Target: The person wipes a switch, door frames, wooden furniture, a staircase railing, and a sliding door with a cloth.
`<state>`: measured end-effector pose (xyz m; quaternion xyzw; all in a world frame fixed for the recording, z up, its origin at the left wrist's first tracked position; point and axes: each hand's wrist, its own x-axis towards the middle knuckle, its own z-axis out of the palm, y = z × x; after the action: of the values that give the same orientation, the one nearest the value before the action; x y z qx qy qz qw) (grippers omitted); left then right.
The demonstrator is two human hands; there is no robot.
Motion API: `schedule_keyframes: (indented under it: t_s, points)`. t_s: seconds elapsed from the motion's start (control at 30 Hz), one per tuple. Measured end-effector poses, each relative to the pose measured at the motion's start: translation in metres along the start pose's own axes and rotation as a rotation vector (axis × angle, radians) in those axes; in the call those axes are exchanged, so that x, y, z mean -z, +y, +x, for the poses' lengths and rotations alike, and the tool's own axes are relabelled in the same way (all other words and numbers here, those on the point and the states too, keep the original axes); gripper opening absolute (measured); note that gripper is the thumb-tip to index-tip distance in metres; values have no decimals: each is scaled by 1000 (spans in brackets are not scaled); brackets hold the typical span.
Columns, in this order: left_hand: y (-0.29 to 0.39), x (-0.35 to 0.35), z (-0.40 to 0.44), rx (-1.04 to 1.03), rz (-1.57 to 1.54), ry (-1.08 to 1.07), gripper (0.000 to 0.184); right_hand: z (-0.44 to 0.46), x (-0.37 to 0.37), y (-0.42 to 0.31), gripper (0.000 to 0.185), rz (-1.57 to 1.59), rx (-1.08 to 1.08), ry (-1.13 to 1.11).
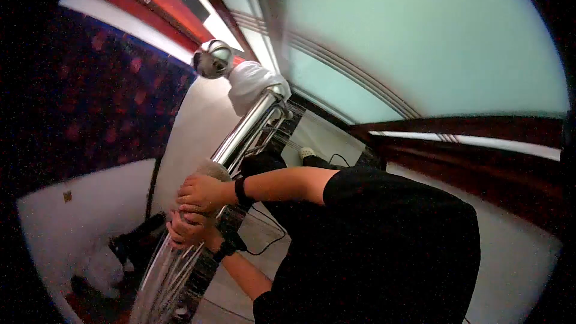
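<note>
My right hand [204, 194] is wrapped over a greyish cloth [213, 170] on the shiny metal handrail [243, 129]. Just below it in the view, my left hand [189, 228] curls round the same rail, with part of the cloth showing between the two hands. The hands touch each other. A dark band is on my right wrist and a dark watch on my left. The palms and much of the cloth are hidden under the fingers.
A round metal ball [214, 59] tops the rail's end, beside a white wrapping [255, 84]. Frosted glass panels [420, 36] stand at the upper right. A dark cable [276, 237] runs over the floor. Dark objects [135, 243] lie beyond the rail, lower left.
</note>
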<state>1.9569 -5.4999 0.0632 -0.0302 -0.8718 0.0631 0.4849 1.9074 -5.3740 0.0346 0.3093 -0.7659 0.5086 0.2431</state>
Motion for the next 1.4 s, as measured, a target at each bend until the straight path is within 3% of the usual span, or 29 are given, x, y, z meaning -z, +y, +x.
schedule_keyframes:
  t_s: [0.07,0.13,0.17,0.27,0.3,0.47,0.53,0.67,0.7,0.73,0.8,0.83,0.87,0.93,0.97,1.07,1.13,1.2,1.23,1.27,1.33,1.4]
  points:
    - [13,-5,-1,-67,48,-49,27,-10,8,13,26,-45,-52,-110]
    - [38,-5,6,-7,153,-362,27,-15,27,24,25,-51,-139,-177]
    - [54,-5,13,-53,92,-292,24,-17,39,30,25,-51,-211,-267]
    - [83,-19,6,-44,-75,-189,24,-44,40,64,24,-164,-168,-168]
    - [91,-20,11,-180,29,-379,21,-46,53,63,24,-70,-270,-136]
    - [116,-50,1,-254,-91,-433,16,-57,84,80,25,-77,-321,-119]
    - [123,-59,-5,-262,-114,-500,16,-64,78,95,25,-168,-443,-252]
    - [141,-79,-8,-260,-212,-647,20,-80,81,121,22,-244,-247,-23]
    - [152,-68,9,-274,-153,-823,20,-80,84,126,22,-310,-247,-6]
    - [159,-75,11,-258,-156,-815,20,-79,89,135,22,-315,-233,-16]
    - [165,-89,7,-244,-238,-812,19,-86,85,152,23,-354,-455,-150]
    - [170,-93,10,-264,-247,-902,18,-78,98,144,25,-482,-589,-318]
    - [173,-94,11,-246,-246,-902,18,-77,103,141,25,-483,-577,-331]
    - [187,-102,19,-110,-391,-1010,27,-70,113,151,28,-524,-522,-206]
    - [189,-106,20,-190,-367,-1046,24,-67,115,156,31,-513,-644,-252]
    - [198,-120,10,-313,-421,-994,16,-73,123,170,33,-562,-708,-252]
    - [204,-128,11,-318,-460,-1047,19,-67,136,166,34,-609,-805,-281]
    - [205,-133,8,-200,-737,-1058,31,-66,148,161,30,-393,-898,-126]
    - [206,-135,10,-172,-882,-956,45,-58,162,154,23,-291,-782,-22]
    - [208,-139,13,-167,-883,-958,45,-45,173,151,23,-292,-783,-28]
    - [217,-125,62,-262,-1035,-763,56,-23,193,153,17,-484,-551,-104]
    - [221,-108,118,-146,-1140,-834,61,15,218,151,15,-607,-265,-45]
